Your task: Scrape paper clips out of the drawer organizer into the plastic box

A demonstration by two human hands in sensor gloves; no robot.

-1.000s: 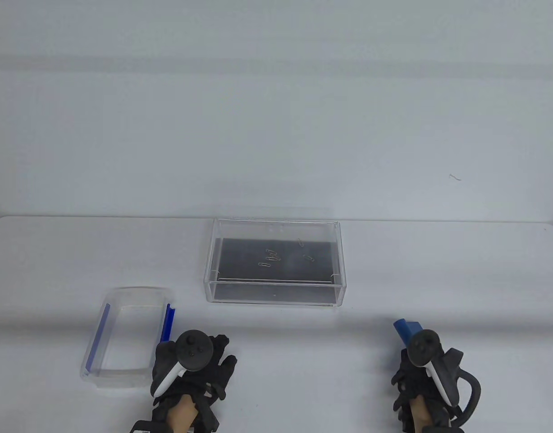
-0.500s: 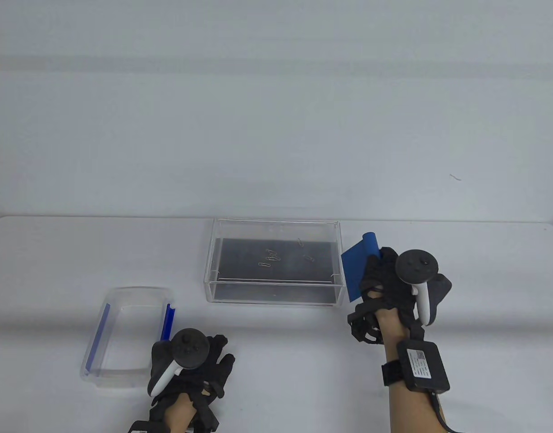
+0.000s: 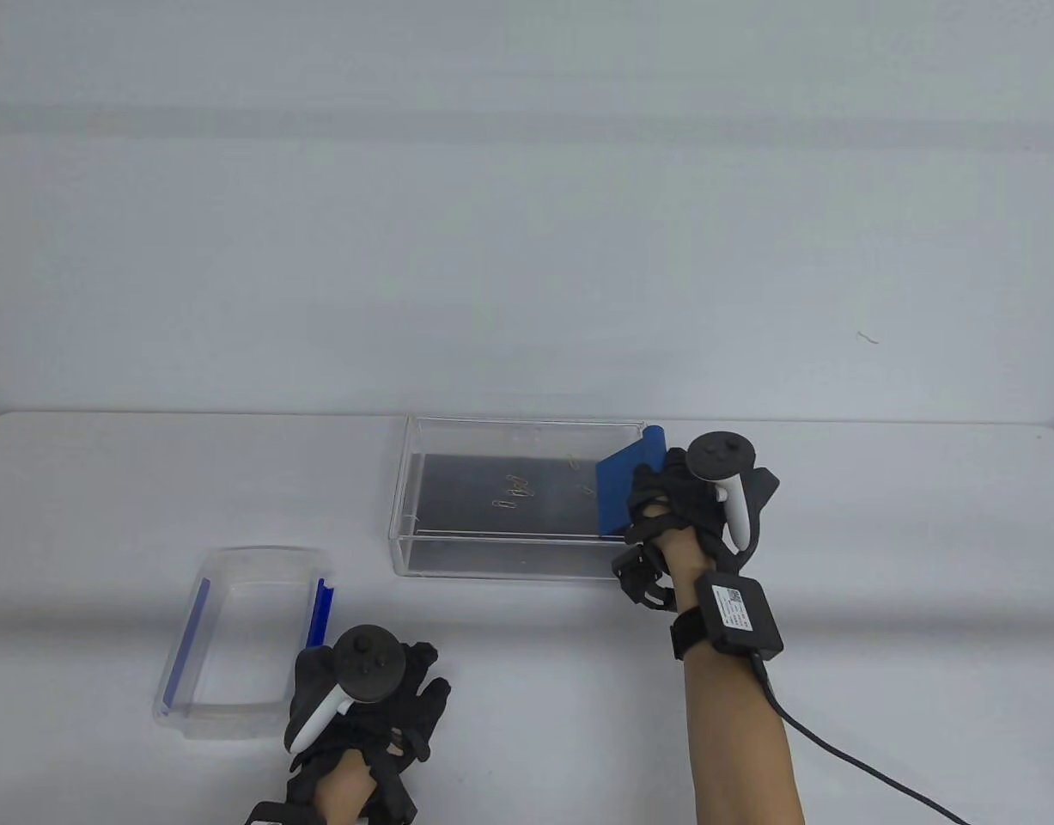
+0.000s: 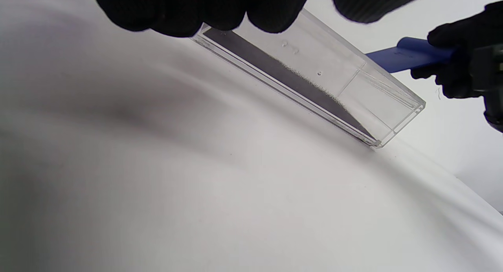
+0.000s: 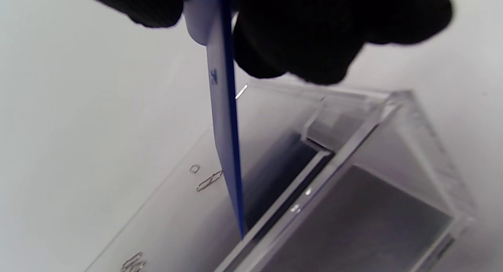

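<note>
A clear drawer organizer [image 3: 527, 550] with a dark floor stands mid-table and holds several paper clips [image 3: 515, 494]. My right hand [image 3: 664, 498] grips a blue scraper [image 3: 625, 485], whose blade stands inside the organizer's right end, beside the rightmost clips. In the right wrist view the scraper [image 5: 224, 146] points down into the organizer [image 5: 353, 146], with paper clips [image 5: 208, 181] to its left. A clear plastic box [image 3: 234, 640] with blue latches sits at the front left. My left hand [image 3: 411, 687] rests on the table to the right of the box, holding nothing.
The left wrist view shows the organizer [image 4: 314, 79] and the scraper [image 4: 404, 56] beyond my left fingers. A black cable [image 3: 844, 756] trails from my right wrist to the front right. The white table [image 3: 879, 516] ends at a far edge behind the organizer.
My right hand carried the scraper from the front right, up and left, to the organizer's right end; the blade now stands inside it. My left hand has barely moved.
</note>
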